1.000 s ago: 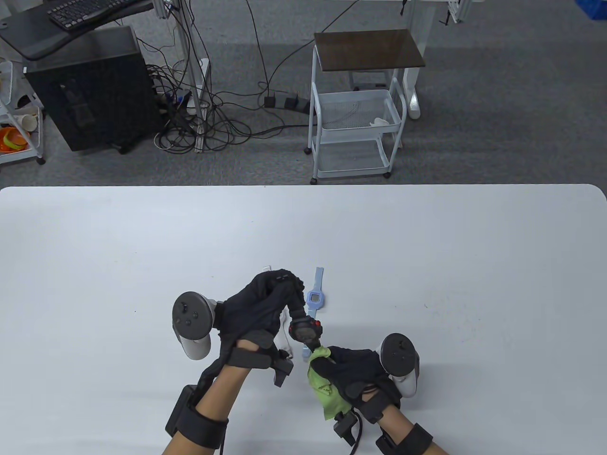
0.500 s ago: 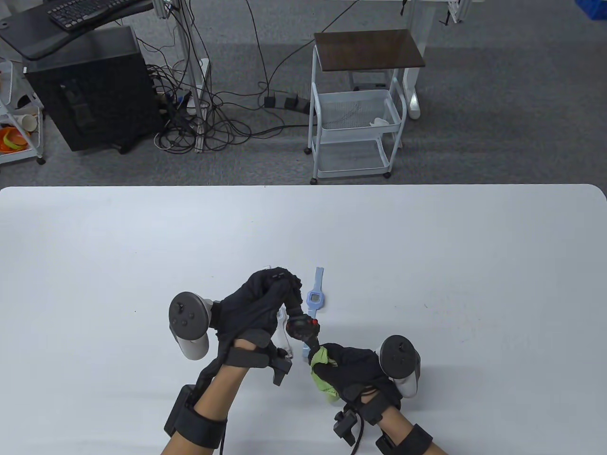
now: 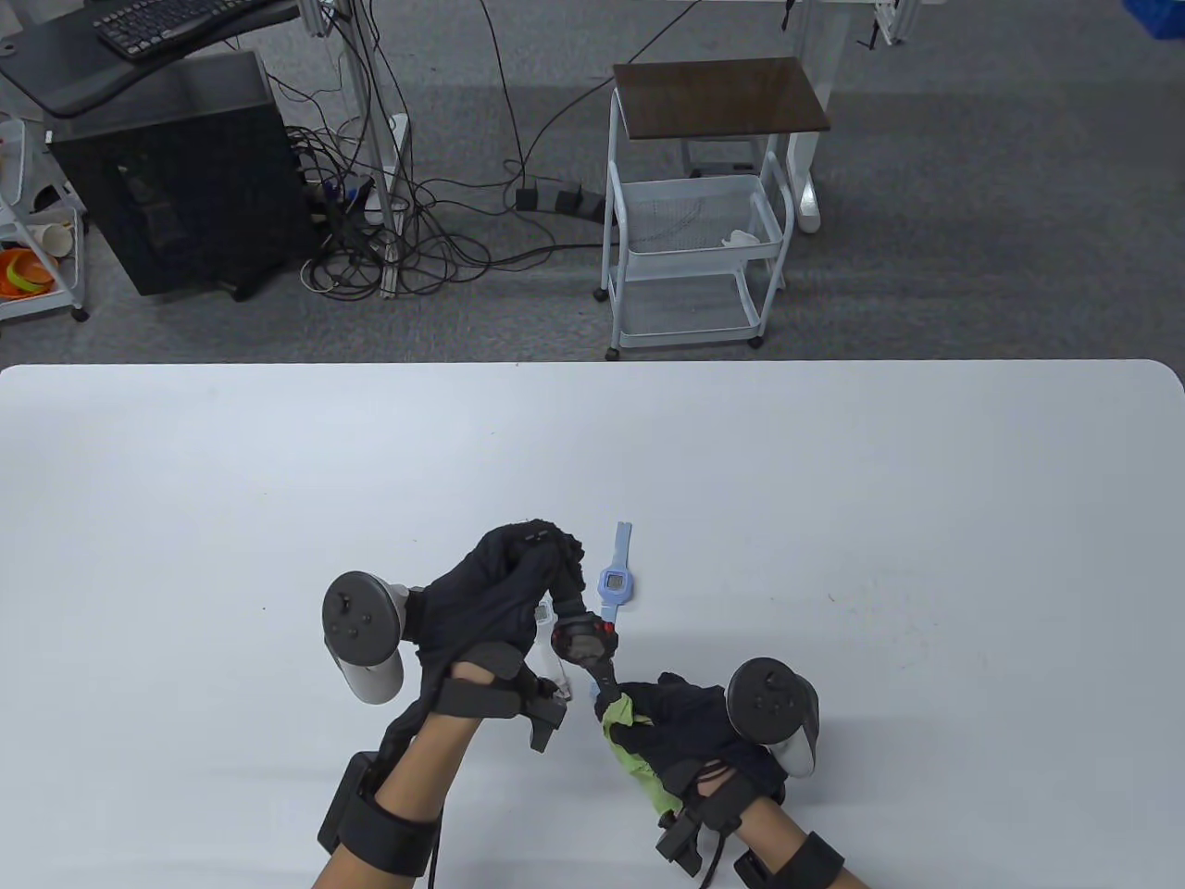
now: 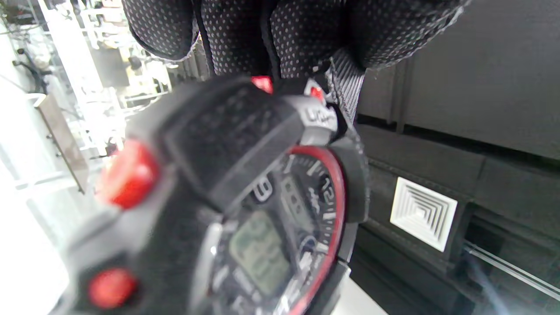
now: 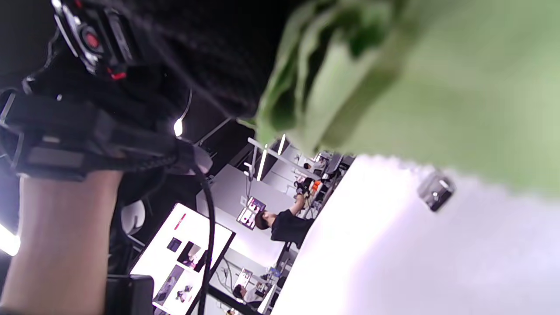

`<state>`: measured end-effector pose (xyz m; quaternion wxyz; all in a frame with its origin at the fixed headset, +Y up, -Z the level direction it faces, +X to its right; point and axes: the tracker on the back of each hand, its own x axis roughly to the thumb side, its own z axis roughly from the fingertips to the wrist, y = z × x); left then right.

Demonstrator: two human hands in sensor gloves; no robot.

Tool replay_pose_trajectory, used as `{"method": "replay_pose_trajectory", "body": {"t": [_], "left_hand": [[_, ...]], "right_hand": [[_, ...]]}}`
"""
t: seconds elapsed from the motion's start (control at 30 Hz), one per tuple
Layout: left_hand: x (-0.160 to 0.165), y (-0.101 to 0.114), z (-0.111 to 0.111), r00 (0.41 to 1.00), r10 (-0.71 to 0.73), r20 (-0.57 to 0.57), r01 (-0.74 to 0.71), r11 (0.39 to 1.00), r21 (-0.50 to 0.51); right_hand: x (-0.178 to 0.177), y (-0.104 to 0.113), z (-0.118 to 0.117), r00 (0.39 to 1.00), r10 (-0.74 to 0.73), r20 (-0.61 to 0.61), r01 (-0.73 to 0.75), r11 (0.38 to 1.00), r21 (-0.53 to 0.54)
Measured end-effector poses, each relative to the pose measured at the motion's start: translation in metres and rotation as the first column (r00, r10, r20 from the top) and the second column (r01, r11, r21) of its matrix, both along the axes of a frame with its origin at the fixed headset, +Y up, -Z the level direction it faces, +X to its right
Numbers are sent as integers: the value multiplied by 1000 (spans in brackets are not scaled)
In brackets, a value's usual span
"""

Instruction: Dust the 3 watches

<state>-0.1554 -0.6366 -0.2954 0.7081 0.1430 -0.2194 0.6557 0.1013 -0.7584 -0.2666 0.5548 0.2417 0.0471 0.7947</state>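
My left hand (image 3: 518, 579) holds a black watch with red buttons (image 3: 585, 642) by its upper strap, lifted off the table. The left wrist view shows that black watch (image 4: 245, 205) close up, with my gloved fingers (image 4: 280, 35) curled over its strap. My right hand (image 3: 662, 718) grips a green cloth (image 3: 629, 755) and pinches it around the watch's lower strap. In the right wrist view the green cloth (image 5: 393, 74) fills the top and the black watch (image 5: 92, 39) sits at the upper left. A light blue watch (image 3: 615, 579) lies flat on the table behind. A white watch (image 3: 553, 648) lies mostly hidden under my left hand.
The white table (image 3: 833, 509) stretches wide on all sides of the hands. Beyond its far edge stand a white wire trolley (image 3: 704, 204) and a black computer case (image 3: 176, 176) with tangled cables on the floor.
The black watch and my left hand have shifted slightly left. My right hand has slid back along the lower strap with the cloth, and more cloth is tucked under the palm.
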Motion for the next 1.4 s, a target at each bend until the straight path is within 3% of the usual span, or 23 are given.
{"method": "replay_pose_trajectory", "body": {"t": [0.33,0.47,0.63,0.9,1.03,1.17,1.27,1.4], "left_hand": [[-4,1,1,1000,12,-14,-12,1000,13],[-5,4,1,999,31,-15,-31,999,15],[-5,2,0,999,37,-8,-37,999,7],[-5,2,0,999,47,-22,-47,999,9],[-6,1,0,998,60,-21,-60,998,2],[-13,-1,-3,986,168,-6,-168,985,-30],[-19,-3,-6,993,109,-41,-110,994,-29],[-19,-11,-11,997,42,-59,-44,998,-45]], "right_hand": [[1,-2,0,999,30,-18,-30,999,-17],[2,2,0,999,40,-2,-40,999,30],[4,8,0,984,171,55,-178,972,155],[9,3,-3,984,162,75,-170,978,119],[9,3,-4,971,224,83,-234,963,136],[16,-6,-8,953,287,98,-296,949,107],[25,-4,-12,958,252,135,-266,959,97],[22,-4,-12,920,369,133,-388,906,167]]}}
